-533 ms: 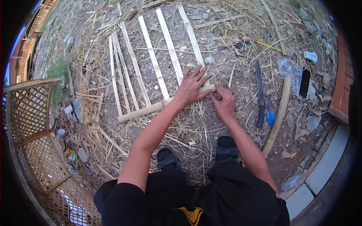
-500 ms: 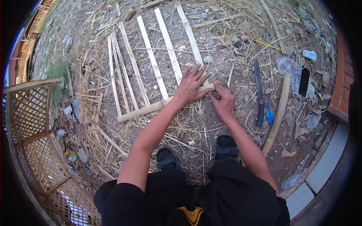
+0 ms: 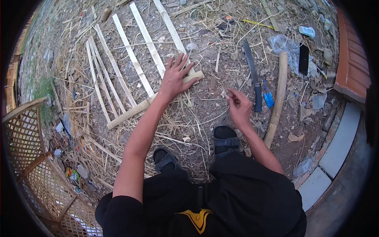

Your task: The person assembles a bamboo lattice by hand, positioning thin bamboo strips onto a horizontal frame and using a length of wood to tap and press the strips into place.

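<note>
My left hand [image 3: 173, 81] lies with fingers spread over the near end of a flat pale bamboo slat [image 3: 171, 29], where it meets a bamboo crosspiece [image 3: 130, 112]. Its thumb rests by the crosspiece's right end. Several slats fan away from that crosspiece, including a wide one [image 3: 132, 55] and thinner ones [image 3: 94, 81] at the left. Apart from the crosspiece, my right hand [image 3: 240, 106] hovers with fingers half curled, thumb and forefinger slightly apart. A small pale scrap [image 3: 224, 94] shows beside its fingertips. Right of that hand lies a long dark-bladed machete [image 3: 251, 63] with a black handle.
Beside the machete are a blue tool [image 3: 268, 96] and a bamboo pole [image 3: 278, 94]. Farther right lie clear plastic [image 3: 288, 49], a black flat object [image 3: 303, 59] and a white cup [image 3: 306, 31]. A lattice panel [image 3: 43, 166] stands at left. Straw covers much ground.
My right hand has left the crosspiece's end and moved right, toward the machete. My left hand stays on the slat and crosspiece. The whole view has shifted.
</note>
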The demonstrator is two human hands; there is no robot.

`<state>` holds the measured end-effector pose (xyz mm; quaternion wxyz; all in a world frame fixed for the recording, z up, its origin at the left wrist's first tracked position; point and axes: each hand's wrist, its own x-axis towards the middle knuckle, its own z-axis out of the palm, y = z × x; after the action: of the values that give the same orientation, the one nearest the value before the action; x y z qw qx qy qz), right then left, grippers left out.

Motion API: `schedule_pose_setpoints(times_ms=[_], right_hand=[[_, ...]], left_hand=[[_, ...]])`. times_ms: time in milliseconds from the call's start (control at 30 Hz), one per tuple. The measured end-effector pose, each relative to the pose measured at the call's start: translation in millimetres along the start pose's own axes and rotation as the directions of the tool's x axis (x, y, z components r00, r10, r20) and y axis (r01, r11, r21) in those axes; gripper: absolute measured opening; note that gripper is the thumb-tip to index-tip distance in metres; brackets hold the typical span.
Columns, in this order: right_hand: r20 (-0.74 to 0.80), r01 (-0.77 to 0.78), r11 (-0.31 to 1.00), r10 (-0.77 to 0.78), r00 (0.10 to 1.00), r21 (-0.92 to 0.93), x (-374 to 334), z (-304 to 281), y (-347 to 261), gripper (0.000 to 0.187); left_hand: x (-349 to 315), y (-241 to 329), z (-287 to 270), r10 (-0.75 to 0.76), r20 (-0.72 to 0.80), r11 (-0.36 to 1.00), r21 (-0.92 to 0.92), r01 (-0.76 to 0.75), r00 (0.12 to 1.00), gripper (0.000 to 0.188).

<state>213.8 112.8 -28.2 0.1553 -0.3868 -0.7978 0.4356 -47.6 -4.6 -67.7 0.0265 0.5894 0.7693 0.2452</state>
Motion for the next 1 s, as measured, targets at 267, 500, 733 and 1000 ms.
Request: schedule_pose_setpoints(times_ms=[267,500,733,1000], right_hand=[[-0.107,-0.23,0.968,0.24,0.965,0.099,-3,-22,11,0.02],[-0.309,-0.139,0.971,0.073,0.948,-0.196,-1,-54,13,0.019],[-0.405,-0.249,0.938,0.135,0.905,-0.243,10,-93,43,0.021],[-0.011,0.201,0.968,-0.205,0.979,-0.153,27,-39,18,0.025]], left_hand=[[3,-2,3,0.006,0.027,1.0,-0.019,-0.005,1.0,0.061],[3,0,0,-0.025,0.038,0.999,-0.039,0.026,0.999,0.066],[4,7,4,0.008,0.023,0.995,0.097,-0.011,1.0,0.054],[5,2,1,-0.047,0.017,0.999,-0.018,0.048,0.999,0.038]])
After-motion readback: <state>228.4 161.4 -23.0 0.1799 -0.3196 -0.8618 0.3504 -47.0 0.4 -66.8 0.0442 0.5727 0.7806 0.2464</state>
